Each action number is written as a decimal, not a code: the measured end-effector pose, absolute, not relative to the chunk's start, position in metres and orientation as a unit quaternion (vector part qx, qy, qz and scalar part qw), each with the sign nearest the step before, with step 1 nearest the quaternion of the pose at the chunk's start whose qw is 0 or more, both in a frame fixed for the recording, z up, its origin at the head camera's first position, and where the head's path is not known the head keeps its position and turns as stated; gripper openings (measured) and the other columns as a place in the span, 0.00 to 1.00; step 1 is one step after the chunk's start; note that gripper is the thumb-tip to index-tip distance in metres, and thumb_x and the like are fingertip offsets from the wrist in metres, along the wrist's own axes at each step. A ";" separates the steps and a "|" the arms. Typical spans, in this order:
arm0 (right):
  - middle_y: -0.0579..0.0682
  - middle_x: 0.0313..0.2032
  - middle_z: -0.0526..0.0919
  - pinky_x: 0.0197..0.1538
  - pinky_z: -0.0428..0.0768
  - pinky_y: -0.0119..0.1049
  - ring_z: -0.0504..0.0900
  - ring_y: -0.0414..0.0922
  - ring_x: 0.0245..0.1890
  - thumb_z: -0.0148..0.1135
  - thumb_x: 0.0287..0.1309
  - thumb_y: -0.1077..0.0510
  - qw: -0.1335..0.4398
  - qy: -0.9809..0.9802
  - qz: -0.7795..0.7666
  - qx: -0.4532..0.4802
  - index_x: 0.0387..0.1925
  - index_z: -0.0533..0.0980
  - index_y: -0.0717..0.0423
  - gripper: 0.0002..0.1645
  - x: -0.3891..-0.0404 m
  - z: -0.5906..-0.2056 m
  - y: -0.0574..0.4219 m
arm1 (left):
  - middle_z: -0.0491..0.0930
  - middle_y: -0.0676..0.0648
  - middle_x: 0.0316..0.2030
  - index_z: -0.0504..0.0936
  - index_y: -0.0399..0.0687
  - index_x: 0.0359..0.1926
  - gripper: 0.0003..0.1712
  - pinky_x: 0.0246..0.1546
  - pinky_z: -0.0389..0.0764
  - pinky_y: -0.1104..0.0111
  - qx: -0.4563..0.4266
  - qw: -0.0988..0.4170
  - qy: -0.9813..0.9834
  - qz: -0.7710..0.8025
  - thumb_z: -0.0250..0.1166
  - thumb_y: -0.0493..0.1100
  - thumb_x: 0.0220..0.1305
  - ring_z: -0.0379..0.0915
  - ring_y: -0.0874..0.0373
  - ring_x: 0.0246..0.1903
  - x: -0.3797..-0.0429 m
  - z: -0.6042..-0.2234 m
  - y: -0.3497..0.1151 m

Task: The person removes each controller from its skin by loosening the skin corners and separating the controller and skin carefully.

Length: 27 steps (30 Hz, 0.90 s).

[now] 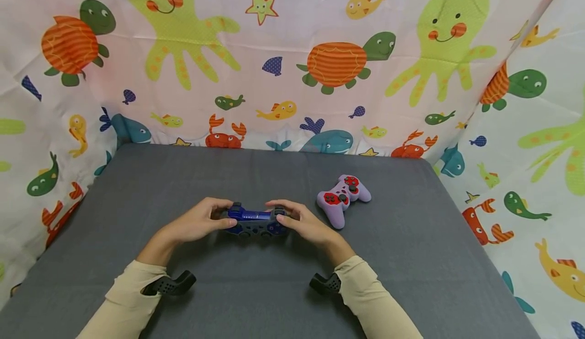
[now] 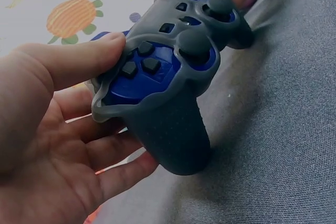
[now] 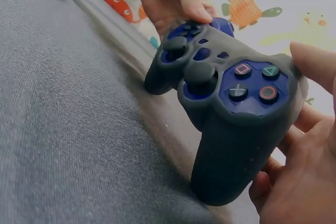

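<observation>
A blue game controller (image 1: pixel 254 218) in a dark grey rubbery sleeve is held between both hands over the table. My left hand (image 1: pixel 204 220) grips its left end, the thumb (image 2: pixel 100 59) on the upper edge by the direction buttons and the fingers beneath. At the other end my right hand (image 1: pixel 305 221) pinches the controller, thumb at the edge near the shape buttons (image 3: pixel 254 83); its fingers curl underneath. Both thumbsticks face the wrist cameras, and the grips tilt down toward the cloth. To the right of my right hand lies a lilac controller (image 1: pixel 335 212) with red button areas.
A dark grey cloth (image 1: pixel 256 298) covers the table. Behind it and along the sides hangs a white curtain (image 1: pixel 283 34) printed with sea animals. Each wrist carries a black camera mount (image 1: pixel 171 284) over a beige sleeve (image 1: pixel 130 296).
</observation>
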State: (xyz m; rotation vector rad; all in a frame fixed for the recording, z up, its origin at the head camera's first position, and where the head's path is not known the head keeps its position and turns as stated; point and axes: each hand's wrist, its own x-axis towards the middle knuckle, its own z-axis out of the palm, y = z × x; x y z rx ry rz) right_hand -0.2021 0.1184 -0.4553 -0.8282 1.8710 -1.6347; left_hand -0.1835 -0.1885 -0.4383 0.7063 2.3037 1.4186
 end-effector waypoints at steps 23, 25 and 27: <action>0.45 0.44 0.74 0.49 0.73 0.32 0.73 0.39 0.46 0.55 0.74 0.47 0.295 0.656 -0.600 -0.349 0.41 0.71 0.60 0.18 -0.203 -0.458 0.117 | 0.82 0.39 0.49 0.76 0.34 0.62 0.25 0.43 0.80 0.71 0.283 0.198 0.800 0.490 0.64 0.46 0.72 0.78 0.59 0.40 -0.184 -0.437 -0.190; 0.45 0.44 0.74 0.49 0.73 0.32 0.73 0.40 0.46 0.57 0.73 0.47 0.301 0.646 -0.613 -0.340 0.41 0.71 0.55 0.15 -0.203 -0.458 0.117 | 0.82 0.39 0.49 0.77 0.34 0.62 0.25 0.43 0.80 0.71 0.282 0.199 0.801 0.488 0.64 0.45 0.71 0.77 0.58 0.41 -0.184 -0.436 -0.190; 0.45 0.44 0.73 0.48 0.72 0.32 0.72 0.40 0.46 0.58 0.72 0.49 0.301 0.643 -0.622 -0.330 0.40 0.71 0.52 0.12 -0.202 -0.458 0.116 | 0.82 0.40 0.48 0.77 0.35 0.61 0.24 0.43 0.80 0.71 0.281 0.198 0.803 0.486 0.65 0.45 0.71 0.77 0.58 0.40 -0.184 -0.436 -0.190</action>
